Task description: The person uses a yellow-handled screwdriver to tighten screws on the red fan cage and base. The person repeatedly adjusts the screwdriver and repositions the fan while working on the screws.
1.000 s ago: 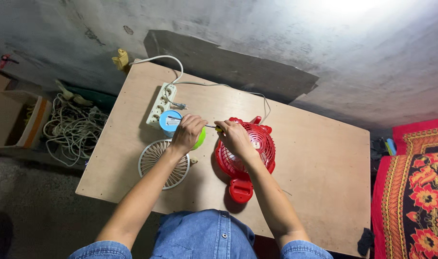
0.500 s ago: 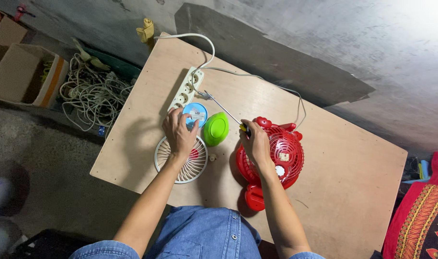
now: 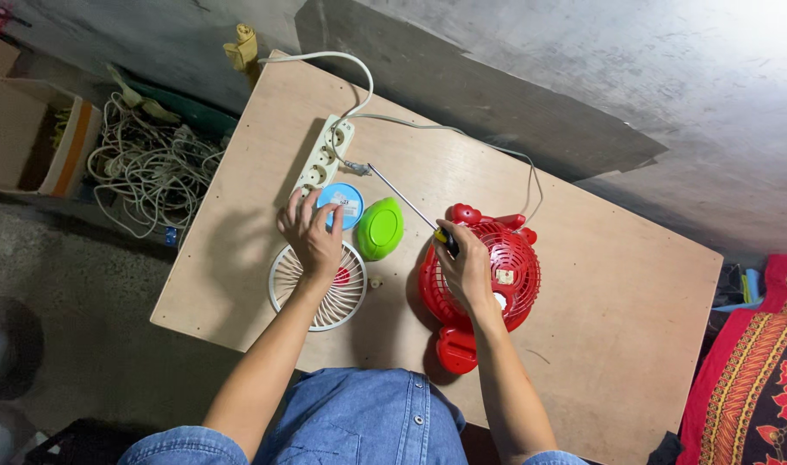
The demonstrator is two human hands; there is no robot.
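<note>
Hands rest on ribbed white grille (image 3: 318, 288), slim metal screwdriver (image 3: 408, 207)

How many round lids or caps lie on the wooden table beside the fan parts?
2: a blue round lid under the left hand's fingers, and a green round cap right beside it. Others may be hidden under the hands.

light: bright glare top right | shadows: soft, falling left | focus: sharp centre, blurred lower-left edge
</note>
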